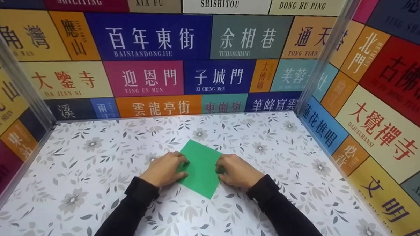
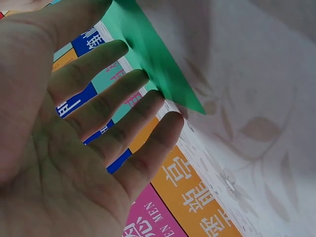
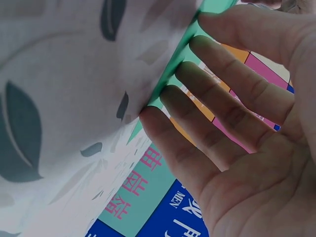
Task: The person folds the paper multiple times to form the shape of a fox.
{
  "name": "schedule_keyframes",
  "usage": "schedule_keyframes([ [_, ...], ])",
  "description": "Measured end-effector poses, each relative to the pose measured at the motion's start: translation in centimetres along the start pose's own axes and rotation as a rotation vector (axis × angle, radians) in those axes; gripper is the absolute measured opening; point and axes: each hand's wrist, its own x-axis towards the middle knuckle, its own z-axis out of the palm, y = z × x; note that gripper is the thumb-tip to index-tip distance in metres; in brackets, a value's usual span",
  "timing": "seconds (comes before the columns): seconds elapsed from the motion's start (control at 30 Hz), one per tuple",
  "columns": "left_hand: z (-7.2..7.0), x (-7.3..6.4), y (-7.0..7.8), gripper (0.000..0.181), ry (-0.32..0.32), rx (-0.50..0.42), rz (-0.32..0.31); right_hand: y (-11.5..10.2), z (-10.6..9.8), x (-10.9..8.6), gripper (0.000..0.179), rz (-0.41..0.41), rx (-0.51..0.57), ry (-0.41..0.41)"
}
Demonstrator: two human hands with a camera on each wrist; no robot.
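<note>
Loosely spread, left fingers (image 2: pixel 90 68) and right fingers (image 3: pixel 236 73) touch the green paper (image 1: pixel 200 169) — uneven pushing could buckle it.

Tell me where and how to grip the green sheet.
Probably best to pinch the green sheet by its near corner, coming in low from the near side: it looks thin and nearly flat on the patterned tabletop; that corner is bare, while the left hand and right hand occupy its side edges.
</note>
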Motion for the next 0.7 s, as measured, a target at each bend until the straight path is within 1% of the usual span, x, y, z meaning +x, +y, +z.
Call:
schedule_keyframes([
  [0.2,0.07,-0.27,0.23,0.046,-0.012,0.005,-0.005,-0.21,0.11,-0.05,0.014,0.027,0.01,-0.009],
  [0.5,0.19,-0.75,0.58,0.046,0.002,0.03,0.006,-0.22,0.13,0.02,0.012,0.036,-0.003,-0.021],
  [0.7,0.14,-0.94,0.8,0.045,0.007,0.042,0.009,-0.33,0.17,-0.02,0.012,0.033,-0.001,-0.015],
])
